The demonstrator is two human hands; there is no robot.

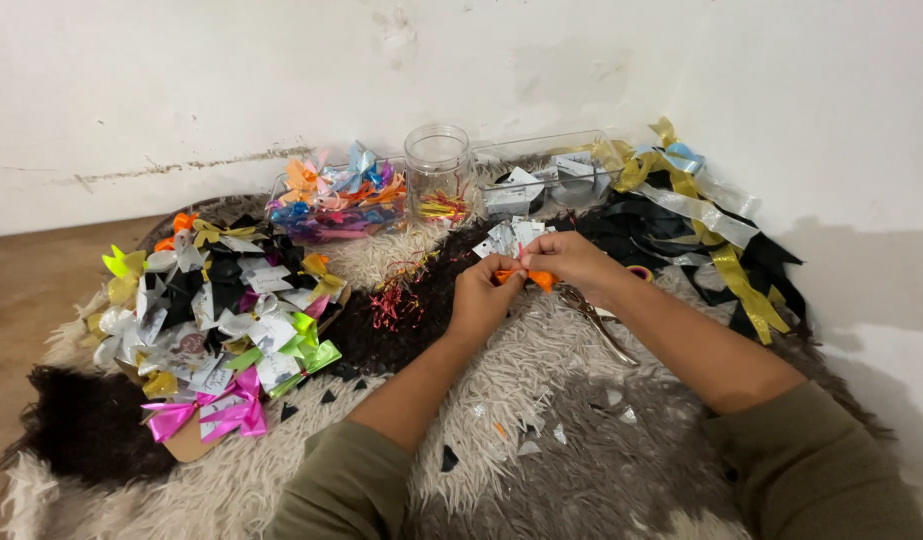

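Hands (481, 292) (573, 262) on orange ribbon (539, 279) (pinched)

two hands (526, 275) (both busy), one jar (437, 160)

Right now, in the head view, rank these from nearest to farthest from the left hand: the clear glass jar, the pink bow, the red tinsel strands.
1. red tinsel strands, just left of the left hand on the rug.
2. clear glass jar, beyond the hand, by the wall.
3. pink bow, far left, at the near end of the bow pile.

A shaggy rug (541, 400) carries heaped ribbon bows (221, 310), clear containers (436, 170), scissors (596, 320) and paper scraps (526, 448).
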